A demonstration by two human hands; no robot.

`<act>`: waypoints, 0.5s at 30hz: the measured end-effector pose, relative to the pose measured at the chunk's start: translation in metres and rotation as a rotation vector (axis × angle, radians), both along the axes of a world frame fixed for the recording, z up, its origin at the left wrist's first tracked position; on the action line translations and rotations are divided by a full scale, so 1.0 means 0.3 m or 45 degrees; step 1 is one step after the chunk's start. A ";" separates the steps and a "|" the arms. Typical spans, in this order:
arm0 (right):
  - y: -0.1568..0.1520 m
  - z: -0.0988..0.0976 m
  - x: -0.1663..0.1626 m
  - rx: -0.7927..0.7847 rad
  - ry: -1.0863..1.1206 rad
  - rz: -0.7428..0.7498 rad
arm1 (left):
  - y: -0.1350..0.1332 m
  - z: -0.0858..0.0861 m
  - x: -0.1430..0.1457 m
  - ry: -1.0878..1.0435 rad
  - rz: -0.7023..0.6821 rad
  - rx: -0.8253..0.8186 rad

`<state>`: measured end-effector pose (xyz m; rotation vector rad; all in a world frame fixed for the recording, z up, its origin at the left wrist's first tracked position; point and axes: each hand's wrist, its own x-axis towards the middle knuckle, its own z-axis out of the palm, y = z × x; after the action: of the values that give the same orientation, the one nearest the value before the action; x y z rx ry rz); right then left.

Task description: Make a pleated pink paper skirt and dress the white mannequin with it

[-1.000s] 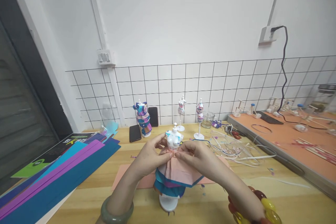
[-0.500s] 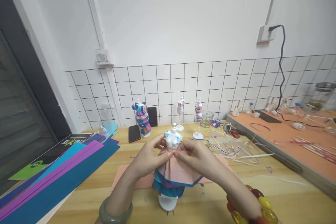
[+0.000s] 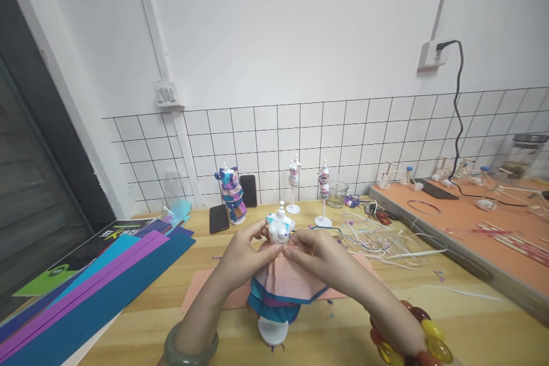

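A small white dress form [image 3: 279, 227] with blue patches tilts in front of me, its round white base [image 3: 273, 331] toward me. Around its waist hangs a layered skirt [image 3: 277, 313] in blue and purple. A pink paper piece [image 3: 294, 277] with a blue edge lies over those layers. My left hand [image 3: 246, 251] grips the pink paper at the waist, thumb on top. My right hand [image 3: 317, 251] pinches the same paper just beside it, the thumbs nearly meeting. The fingers behind the form are partly hidden.
Coloured paper sheets [image 3: 141, 274] lie at the left. Behind stand a dressed form [image 3: 232, 197], two slim forms, phones [image 3: 219, 219] and a glass cup [image 3: 337, 194]. Tangled strips [image 3: 381, 240] lie at the right, beside an orange-topped surface [image 3: 472, 223] with stick models.
The dress form has tipped slightly to the left between my hands. Both hands keep their hold on the pink paper at its waist, almost unmoved.
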<state>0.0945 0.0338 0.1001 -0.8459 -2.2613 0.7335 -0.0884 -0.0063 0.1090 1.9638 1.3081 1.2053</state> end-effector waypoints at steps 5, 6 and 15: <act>-0.003 0.009 0.005 -0.006 -0.013 -0.024 | -0.007 0.004 -0.005 0.003 -0.002 -0.016; -0.003 0.009 0.006 -0.008 -0.014 -0.025 | -0.009 0.006 -0.005 0.002 -0.011 -0.022; -0.017 0.027 0.021 -0.070 0.001 0.076 | -0.018 0.014 -0.002 -0.043 -0.056 -0.083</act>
<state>0.1008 0.0286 0.1081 -0.8063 -2.2834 0.8265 -0.0891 -0.0116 0.1131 1.9084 1.2651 1.1555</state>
